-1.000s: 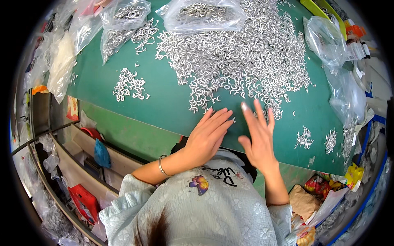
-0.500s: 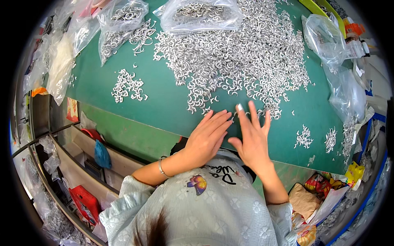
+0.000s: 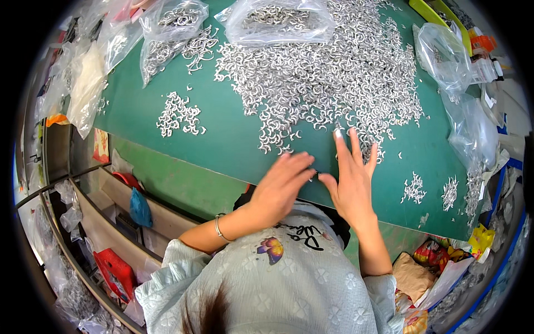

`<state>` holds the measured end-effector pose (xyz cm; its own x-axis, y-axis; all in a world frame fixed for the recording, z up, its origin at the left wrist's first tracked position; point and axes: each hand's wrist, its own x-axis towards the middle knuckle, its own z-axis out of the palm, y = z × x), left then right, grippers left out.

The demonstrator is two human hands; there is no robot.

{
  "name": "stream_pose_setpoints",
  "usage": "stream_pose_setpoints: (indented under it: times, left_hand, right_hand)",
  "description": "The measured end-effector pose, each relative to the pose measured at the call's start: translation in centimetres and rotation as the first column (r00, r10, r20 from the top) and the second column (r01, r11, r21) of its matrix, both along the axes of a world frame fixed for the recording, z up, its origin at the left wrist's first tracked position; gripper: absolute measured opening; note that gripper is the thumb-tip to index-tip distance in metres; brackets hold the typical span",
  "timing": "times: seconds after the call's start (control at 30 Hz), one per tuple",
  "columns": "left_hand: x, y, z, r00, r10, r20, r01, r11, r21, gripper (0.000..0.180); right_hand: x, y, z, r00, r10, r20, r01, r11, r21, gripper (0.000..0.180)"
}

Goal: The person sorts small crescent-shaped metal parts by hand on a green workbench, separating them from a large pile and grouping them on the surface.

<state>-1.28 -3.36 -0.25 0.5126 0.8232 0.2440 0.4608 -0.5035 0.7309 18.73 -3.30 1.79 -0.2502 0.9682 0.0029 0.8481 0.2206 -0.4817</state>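
A wide heap of small silver crescent-shaped metal pieces (image 3: 317, 78) covers the middle of the green table (image 3: 222, 147). At the heap's near edge my right hand (image 3: 353, 189) reaches forward with its fingers spread, the fingertips touching or just over the nearest pieces. My left hand (image 3: 282, 183) hovers beside it at the table's front edge, slightly blurred, its fingers stretched out and holding nothing that I can see. Between the two hands, close to my right thumb, lies a tiny dark-looking piece or two (image 3: 315, 174), too small to make out.
A small pile of crescents (image 3: 179, 115) lies to the left; two smaller piles (image 3: 413, 188) (image 3: 449, 193) lie to the right. Clear plastic bags (image 3: 281, 22) of pieces stand at the back. More bags (image 3: 445, 55) and a yellow-green tray (image 3: 445, 19) line the right. Drawers (image 3: 128, 206) sit below left.
My right hand has moved slightly right and forward over the heap's near edge. My left hand has shifted a little, its fingers now blurred. The whole view has shifted slightly.
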Motion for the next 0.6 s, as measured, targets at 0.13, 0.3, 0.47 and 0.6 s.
stream_pose_setpoints:
  times: [0.13, 0.3, 0.47, 0.6]
  left_hand:
    - [-1.7, 1.1, 0.6, 0.993, 0.071, -0.091, -0.069, 0.997, 0.027, 0.039]
    - [-3.6, 2.1, 0.0, 0.989, 0.04, -0.14, -0.031, 0.998, 0.06, 0.036]
    - [-5.6, 3.6, -0.4, 0.963, 0.19, -0.189, -0.161, 0.974, 0.158, 0.035]
    - [-4.3, 2.7, -0.5, 0.982, 0.158, -0.107, -0.142, 0.979, 0.146, 0.036]
  right_hand:
    - [-0.1, -1.3, 0.6, 0.996, 0.056, -0.069, -0.055, 0.998, 0.022, 0.078]
    - [-2.4, 1.2, 0.4, 0.981, 0.167, -0.102, -0.161, 0.985, 0.066, 0.076]
    - [-2.5, 0.4, 0.1, 0.971, 0.201, -0.132, -0.204, 0.979, -0.008, 0.074]
    - [-1.9, -0.1, 0.9, 0.962, 0.187, -0.197, -0.19, 0.982, 0.005, 0.074]
